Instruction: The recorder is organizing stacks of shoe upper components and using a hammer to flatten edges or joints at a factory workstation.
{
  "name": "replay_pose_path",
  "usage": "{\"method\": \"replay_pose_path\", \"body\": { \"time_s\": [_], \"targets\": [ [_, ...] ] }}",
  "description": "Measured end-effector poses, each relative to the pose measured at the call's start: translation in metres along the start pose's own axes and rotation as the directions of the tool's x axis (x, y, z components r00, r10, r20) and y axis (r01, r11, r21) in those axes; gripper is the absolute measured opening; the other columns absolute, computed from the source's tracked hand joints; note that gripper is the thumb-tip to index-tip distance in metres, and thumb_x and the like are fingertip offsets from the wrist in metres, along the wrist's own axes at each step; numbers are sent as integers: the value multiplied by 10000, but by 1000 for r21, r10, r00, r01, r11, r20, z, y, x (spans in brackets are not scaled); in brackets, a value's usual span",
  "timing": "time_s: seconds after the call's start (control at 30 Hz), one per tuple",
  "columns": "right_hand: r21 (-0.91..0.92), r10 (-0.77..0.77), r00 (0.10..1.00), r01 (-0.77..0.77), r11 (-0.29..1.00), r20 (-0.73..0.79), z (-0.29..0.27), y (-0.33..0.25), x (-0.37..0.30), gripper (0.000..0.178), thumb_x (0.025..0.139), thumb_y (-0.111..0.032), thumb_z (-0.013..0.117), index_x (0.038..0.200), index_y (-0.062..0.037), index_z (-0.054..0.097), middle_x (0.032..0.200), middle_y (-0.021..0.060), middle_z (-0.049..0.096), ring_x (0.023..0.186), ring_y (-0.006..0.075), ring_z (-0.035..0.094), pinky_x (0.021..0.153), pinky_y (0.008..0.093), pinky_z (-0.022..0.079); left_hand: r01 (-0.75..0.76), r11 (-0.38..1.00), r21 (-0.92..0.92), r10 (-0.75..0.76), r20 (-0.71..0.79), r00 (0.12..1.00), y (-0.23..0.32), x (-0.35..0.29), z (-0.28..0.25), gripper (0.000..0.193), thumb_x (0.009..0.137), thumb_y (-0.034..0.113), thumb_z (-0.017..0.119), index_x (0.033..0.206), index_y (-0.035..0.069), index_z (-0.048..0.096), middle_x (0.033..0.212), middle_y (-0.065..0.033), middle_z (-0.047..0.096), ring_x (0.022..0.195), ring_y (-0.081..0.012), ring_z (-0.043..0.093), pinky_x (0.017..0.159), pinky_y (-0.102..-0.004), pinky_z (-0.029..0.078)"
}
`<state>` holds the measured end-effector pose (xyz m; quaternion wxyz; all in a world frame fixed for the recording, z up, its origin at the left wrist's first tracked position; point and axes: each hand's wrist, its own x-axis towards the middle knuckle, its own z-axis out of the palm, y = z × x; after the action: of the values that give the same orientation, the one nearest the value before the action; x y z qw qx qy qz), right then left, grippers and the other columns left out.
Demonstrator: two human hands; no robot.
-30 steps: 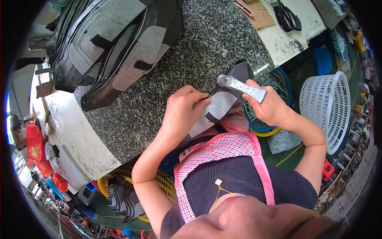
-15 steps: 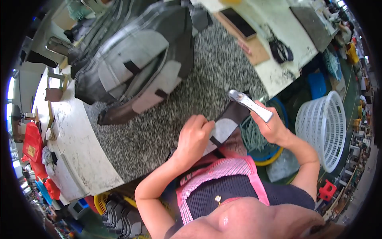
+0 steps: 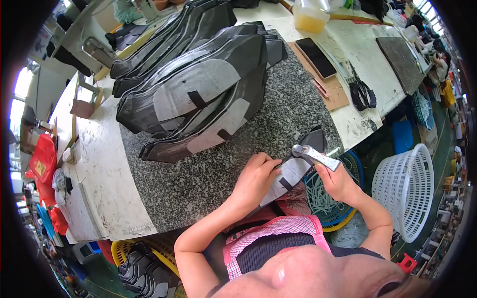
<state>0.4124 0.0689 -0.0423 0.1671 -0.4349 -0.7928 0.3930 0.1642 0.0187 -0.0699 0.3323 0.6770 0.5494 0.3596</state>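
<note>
My right hand point(image 3: 340, 184) is closed round a metal hammer point(image 3: 320, 158). The hammer's rounded head rests on or just above a dark flat leather-like piece point(image 3: 314, 141) with a light grey patch and a small black tab. This piece lies along the near edge of a speckled stone slab point(image 3: 184, 186), its near end over my lap. My left hand point(image 3: 254, 181) grips the edge of the piece, thumb and fingers pinched together. Beyond my hands, a pile of similar black pieces with grey patches point(image 3: 196, 89) lies on the slab.
A phone point(image 3: 316, 57) and black-handled scissors point(image 3: 361, 92) lie at the far right. Beside my right arm stand a tub of pale green strips point(image 3: 320, 193) and a white plastic basket point(image 3: 402, 188). Below the table at left, a yellow basket point(image 3: 119, 251) holds dark pieces.
The hammer's head has come down to the dark piece, beside my left fingers. My left hand keeps its grip, a little further right in the picture. The whole view has shifted slightly.
</note>
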Motion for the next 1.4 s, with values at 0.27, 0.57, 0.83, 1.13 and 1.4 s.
{"method": "replay_pose_path", "body": {
  "time_s": [0.27, 0.57, 0.83, 1.13, 1.4],
  "targets": [
    [46, 137, 989, -140, 989, 57, -1, -3, -4, 311, 997, -205, 493, 1096, 81, 564, 629, 252, 541, 665, 470, 588, 547, 454, 435, -46, 982, 181, 57, -60, 997, 11, -13, 11, 284, 790, 13, 668, 1072, -20, 658, 950, -126, 578, 912, -310, 568, 773, -391, 507],
    [97, 169, 983, -176, 980, 78, -2, -11, -4, 184, 985, -184, 511, 976, -3, 486, 626, 239, 506, 720, 511, 511, 543, 452, 407, 13, 980, 199, 5, -90, 996, 13, -14, 14, 286, 788, 3, 696, 1073, -3, 676, 930, -123, 591, 889, -310, 579, 771, -404, 499],
    [142, 178, 982, -186, 972, 68, 1, -6, -5, 174, 980, -172, 519, 964, -7, 468, 627, 246, 489, 733, 513, 487, 541, 437, 404, 44, 984, 171, -28, -97, 995, 14, -12, 14, 263, 788, 9, 699, 1050, -3, 684, 925, -127, 595, 892, -313, 584, 774, -403, 499],
    [204, 159, 986, -167, 965, 56, 6, -1, -14, 185, 984, -178, 528, 967, -1, 480, 600, 199, 458, 655, 474, 364, 532, 388, 399, 57, 986, 154, -36, -139, 990, 15, -18, 18, 257, 788, 19, 708, 1044, 14, 686, 916, -127, 593, 878, -313, 588, 763, -403, 500],
    [191, 155, 988, -155, 969, 15, 10, 4, -10, 110, 943, -99, 536, 950, -1, 486, 647, 227, 469, 772, 503, 435, 537, 396, 405, 38, 987, 154, -17, -138, 990, 16, -12, 13, 283, 756, -42, 672, 1033, 10, 697, 878, -131, 598, 839, -316, 593, 732, -396, 496]
  ]
}}
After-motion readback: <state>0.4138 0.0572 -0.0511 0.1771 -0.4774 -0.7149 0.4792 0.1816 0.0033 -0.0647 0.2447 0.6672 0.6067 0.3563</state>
